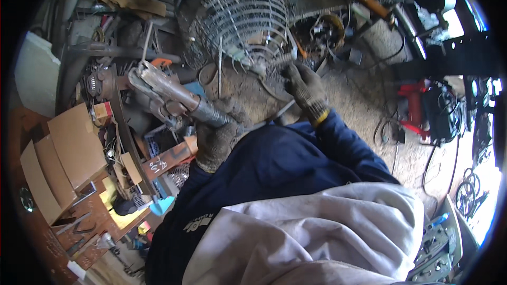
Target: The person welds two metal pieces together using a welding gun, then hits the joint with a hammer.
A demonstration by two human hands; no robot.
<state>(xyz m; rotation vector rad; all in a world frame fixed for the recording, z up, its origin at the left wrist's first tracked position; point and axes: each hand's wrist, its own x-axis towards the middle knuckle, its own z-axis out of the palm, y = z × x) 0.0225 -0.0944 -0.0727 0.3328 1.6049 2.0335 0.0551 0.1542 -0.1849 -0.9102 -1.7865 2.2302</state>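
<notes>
A brown metal bench vise [171, 92] with a threaded screw points toward me at the left. A thin metal rod [147, 42] rises from its jaws. My left hand [214, 142], in a dirty knit glove, is closed at the screw's near end, around the vise handle [272, 116], a slim bar slanting up to the right. My right hand [308, 88], gloved with a yellow cuff, is at the bar's far end with curled fingers; what they hold, if anything, is hidden. Just beyond it stands a round grey wire cage [251, 21] of concentric rings.
Opened cardboard boxes [76, 148] lie on a cluttered bench at the left. A red-and-black machine [414, 106] with cables stands on the floor at the right. An orange bar [364, 0] crosses the upper right. Metal scraps fill the far left. A toolbox [435, 245] is lower right.
</notes>
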